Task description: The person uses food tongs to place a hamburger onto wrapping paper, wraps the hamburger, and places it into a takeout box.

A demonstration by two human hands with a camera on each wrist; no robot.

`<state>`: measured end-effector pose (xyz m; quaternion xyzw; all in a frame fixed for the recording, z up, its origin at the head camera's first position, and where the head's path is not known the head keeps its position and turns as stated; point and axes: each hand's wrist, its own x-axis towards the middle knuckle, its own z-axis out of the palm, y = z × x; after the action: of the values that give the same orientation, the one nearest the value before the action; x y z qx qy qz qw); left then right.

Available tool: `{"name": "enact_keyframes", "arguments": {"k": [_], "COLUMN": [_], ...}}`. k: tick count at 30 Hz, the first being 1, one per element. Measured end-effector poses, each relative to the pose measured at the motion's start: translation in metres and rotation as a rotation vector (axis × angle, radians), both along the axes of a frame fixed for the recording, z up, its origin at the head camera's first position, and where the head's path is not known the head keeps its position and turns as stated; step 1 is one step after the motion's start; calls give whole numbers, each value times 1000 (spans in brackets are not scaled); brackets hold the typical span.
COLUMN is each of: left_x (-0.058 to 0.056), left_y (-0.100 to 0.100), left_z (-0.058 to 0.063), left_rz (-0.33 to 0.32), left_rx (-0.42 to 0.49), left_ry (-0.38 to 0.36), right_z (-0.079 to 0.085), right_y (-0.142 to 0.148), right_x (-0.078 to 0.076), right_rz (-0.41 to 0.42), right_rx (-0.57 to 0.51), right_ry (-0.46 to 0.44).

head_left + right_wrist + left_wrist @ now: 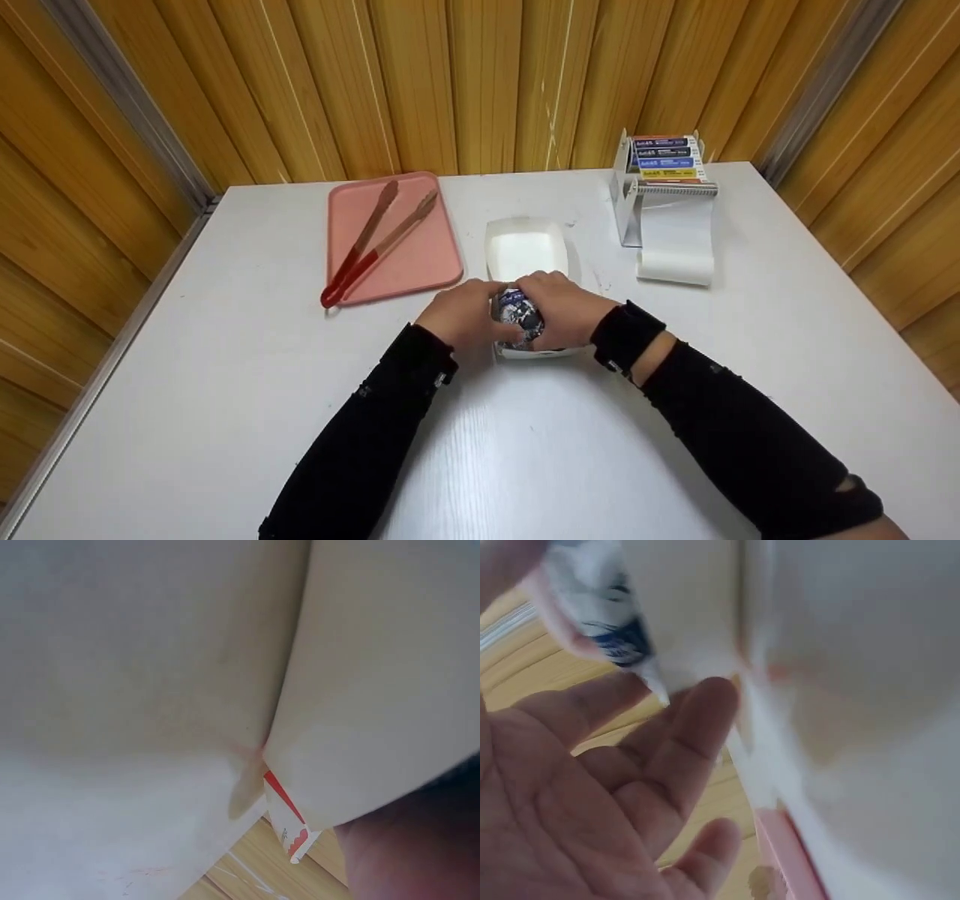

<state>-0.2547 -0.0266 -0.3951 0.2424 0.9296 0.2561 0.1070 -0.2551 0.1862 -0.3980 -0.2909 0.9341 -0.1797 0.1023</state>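
A round bundle in white paper with dark blue print lies between both hands, low in the near half of a white paper food box. The box stands open, its other half spread toward the back. From the left, my left hand holds the bundle with thumb and fingers around its side. My right hand grips it from the opposite side. The left wrist view shows a twisted paper end near the left fingers. Close up in the right wrist view, the box wall hides most of the right hand.
A pink tray with red-handled tongs lies at the back left, the handles overhanging its near edge. At the back right stands a rack with several coloured boxes and a hanging roll of white paper. Wood-look panels rise behind the table.
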Motion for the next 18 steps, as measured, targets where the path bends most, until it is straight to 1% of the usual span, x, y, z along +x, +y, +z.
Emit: {"name": "enact_keyframes", "arguments": {"k": [3, 5, 8, 11, 13, 15, 18], "left_x": [-1, 0, 1, 2, 3, 3, 3], "left_y": [2, 3, 6, 7, 8, 8, 7], "left_z": [-4, -6, -7, -7, -7, -6, -4], "left_rz": [-26, -29, -7, 25, 34, 33, 27], "left_rx": [-35, -81, -143, -172, -173, -151, -104], "left_ry": [23, 55, 91, 100, 98, 87, 55], "right_z": [3, 6, 14, 19, 22, 22, 21], "right_y": [4, 9, 18, 27, 32, 34, 33], "right_x": [0, -1, -2, -3, -3, -3, -4], "right_rz": [19, 24, 16, -10, -32, -47, -51], "right_rx": [-6, -14, -38, -53, -38, -13, 7], "right_ry": [-22, -63, -142, -219, -247, -253, -234]}}
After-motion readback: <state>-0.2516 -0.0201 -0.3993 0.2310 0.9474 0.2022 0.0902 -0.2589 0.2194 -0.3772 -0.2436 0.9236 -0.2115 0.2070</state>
